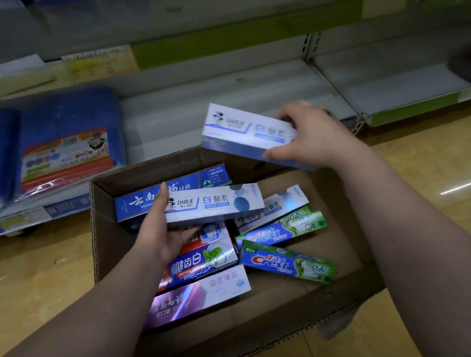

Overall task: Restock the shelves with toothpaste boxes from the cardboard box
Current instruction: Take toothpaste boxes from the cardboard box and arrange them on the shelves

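Observation:
An open cardboard box sits on the floor below me, holding several toothpaste boxes. My right hand grips a white and blue Darlie box lifted above the far rim of the cardboard box, in front of the lowest shelf. My left hand holds another white Darlie box by its left end, inside the cardboard box. Under it lie a blue Yunnan box, two green Crest boxes, a red and blue box and a purple one.
Blue plastic-wrapped packs lie on the lowest shelf at the left. The white shelf board runs on to the right past an upright post. A green price strip edges the right shelf. Glossy yellow floor surrounds the box.

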A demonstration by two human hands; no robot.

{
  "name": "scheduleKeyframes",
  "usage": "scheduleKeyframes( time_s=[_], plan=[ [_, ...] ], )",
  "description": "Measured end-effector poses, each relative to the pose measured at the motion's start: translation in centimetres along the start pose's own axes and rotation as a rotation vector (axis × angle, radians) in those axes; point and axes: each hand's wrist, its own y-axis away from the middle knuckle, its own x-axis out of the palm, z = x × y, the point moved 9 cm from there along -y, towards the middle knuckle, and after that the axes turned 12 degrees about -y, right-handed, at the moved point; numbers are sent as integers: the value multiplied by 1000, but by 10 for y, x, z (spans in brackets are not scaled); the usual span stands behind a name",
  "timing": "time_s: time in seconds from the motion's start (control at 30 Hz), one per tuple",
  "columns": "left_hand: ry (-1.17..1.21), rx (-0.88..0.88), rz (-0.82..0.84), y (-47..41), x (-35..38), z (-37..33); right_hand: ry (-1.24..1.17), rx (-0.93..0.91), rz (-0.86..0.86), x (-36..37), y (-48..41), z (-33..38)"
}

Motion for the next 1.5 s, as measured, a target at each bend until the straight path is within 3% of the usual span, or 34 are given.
scheduleKeyframes(
  time_s=[0.1, 0.33, 0.47, 0.63, 0.83, 0.97, 1.03, 1.1, 1.13, 1.2, 1.27, 1.3, 1.4, 1.5],
  plan=[
    [19, 5, 28, 4, 7, 0, -17, -117, 151, 46, 5, 37],
    [-54, 20, 93, 10, 2, -5, 263, -204, 382, 122, 27, 35],
    [-136, -12, 135, 15, 7, -1, 340, -218, 355, 132, 32, 31],
    [-133, -47, 209, 15, 14, -1, 264, -183, 350, 139, 36, 24],
    [-563, -77, 120, 14, -6, 5, 250, -201, 416, 174, 54, 8],
    [-625, -119, 177, 13, -13, 12, 301, -255, 399, 179, 47, 9],
    [-592, -121, 185, 12, -15, 13, 200, -141, 503, 177, 40, 2],
    [-567, -112, 184, 9, -18, 12, -179, 170, 638, 164, 34, -12],
    [-547, -110, 183, 8, -19, 12, -350, 280, 613, 154, 28, -20],
    [-504, -112, 185, 6, -21, 12, -503, 378, 318, 122, 7, -45],
    [-478, -115, 189, 5, -23, 13, -484, 464, -46, 95, 1, -86],
    [-469, -113, 190, 6, -24, 13, -418, 524, -131, 92, 5, -107],
    [-458, -106, 191, 6, -25, 12, -194, 728, -15, 115, 26, -156],
    [-462, -107, 185, 6, -27, 13, -91, 769, 108, 130, 39, -178]
  ],
)
